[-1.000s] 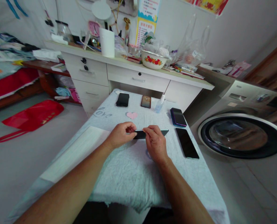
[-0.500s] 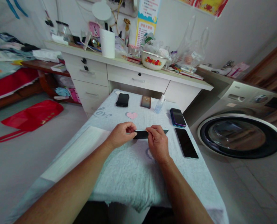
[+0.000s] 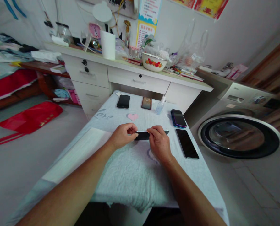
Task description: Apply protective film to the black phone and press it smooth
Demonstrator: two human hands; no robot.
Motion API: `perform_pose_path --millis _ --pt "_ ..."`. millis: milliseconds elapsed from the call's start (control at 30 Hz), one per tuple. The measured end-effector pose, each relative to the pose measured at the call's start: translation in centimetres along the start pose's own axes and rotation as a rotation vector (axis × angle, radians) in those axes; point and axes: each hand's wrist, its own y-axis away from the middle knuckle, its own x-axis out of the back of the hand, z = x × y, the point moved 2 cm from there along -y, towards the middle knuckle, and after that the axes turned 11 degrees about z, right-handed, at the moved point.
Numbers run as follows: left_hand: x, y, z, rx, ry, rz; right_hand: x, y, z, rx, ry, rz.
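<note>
A dark smartphone (image 3: 143, 135) is held edge-on above the cloth-covered table, its long side running left to right. My left hand (image 3: 123, 135) pinches its left end between thumb and fingers. My right hand (image 3: 159, 141) is closed at its upper edge, right of the middle, fingertips pressed together; whether they hold anything small besides the phone I cannot make out. To the right lie a black phone (image 3: 187, 143) and a small stack of phones (image 3: 178, 118). Farther back are another dark phone (image 3: 123, 101), a brownish phone (image 3: 146, 103) and a clear spray bottle (image 3: 160, 106).
A white folded cloth or paper (image 3: 79, 153) lies along the table's left side. Behind stands a white desk (image 3: 140, 81) bearing a flowered bowl (image 3: 154, 62) and a paper roll (image 3: 108, 45). A washing machine (image 3: 238, 94) is at right; a red bag (image 3: 31, 121) lies on the floor.
The camera view has shifted slightly, so the surroundings on the right sit a little farther left. Both hands keep the same hold on the phone.
</note>
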Motion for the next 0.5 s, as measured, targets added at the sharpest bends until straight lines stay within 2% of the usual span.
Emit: perform_pose_path --millis 267,500 --pt "0.2 0.0 0.4 0.01 -0.008 0.006 0.4 -1.4 -0.1 0.029 0.033 -0.099" --pt "0.1 0.0 0.4 0.012 -0.019 0.001 0.2 -0.5 -0.2 0.005 0.029 -0.033"
